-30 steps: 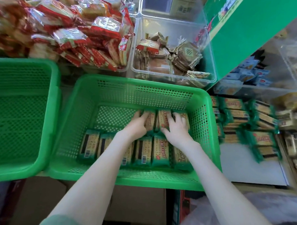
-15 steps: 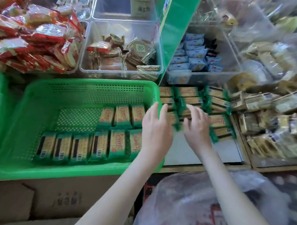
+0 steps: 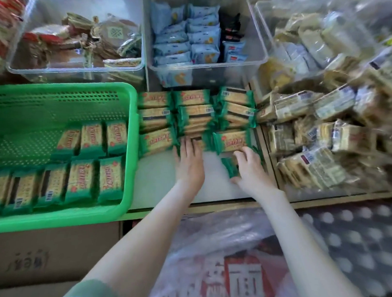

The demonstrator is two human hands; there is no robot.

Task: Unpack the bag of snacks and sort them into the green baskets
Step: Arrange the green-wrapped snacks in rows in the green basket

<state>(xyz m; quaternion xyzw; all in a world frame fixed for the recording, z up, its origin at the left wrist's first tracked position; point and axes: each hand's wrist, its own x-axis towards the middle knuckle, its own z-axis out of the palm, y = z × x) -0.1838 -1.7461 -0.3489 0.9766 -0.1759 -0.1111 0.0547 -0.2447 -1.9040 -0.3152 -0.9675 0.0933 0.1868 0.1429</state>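
A green basket (image 3: 133,132) on the left holds two rows of green-wrapped cracker packs (image 3: 81,179). To its right, more of the same packs (image 3: 192,112) lie stacked on a white surface (image 3: 158,176). My left hand (image 3: 189,161) lies flat with straight fingers on the front edge of that stack. My right hand (image 3: 248,170) curls round one green pack (image 3: 230,170) lying apart at the front right of the stack.
Clear bins at the back hold brown snacks (image 3: 101,38) and blue packs (image 3: 191,36). Pale cracker packs (image 3: 314,140) pile up on the right. A clear plastic bag (image 3: 230,262) lies below my arms, beside a cardboard box (image 3: 39,258).
Both hands left the green basket and moved right to the stack of green packs. My right hand has taken hold of one pack. The view swung right.
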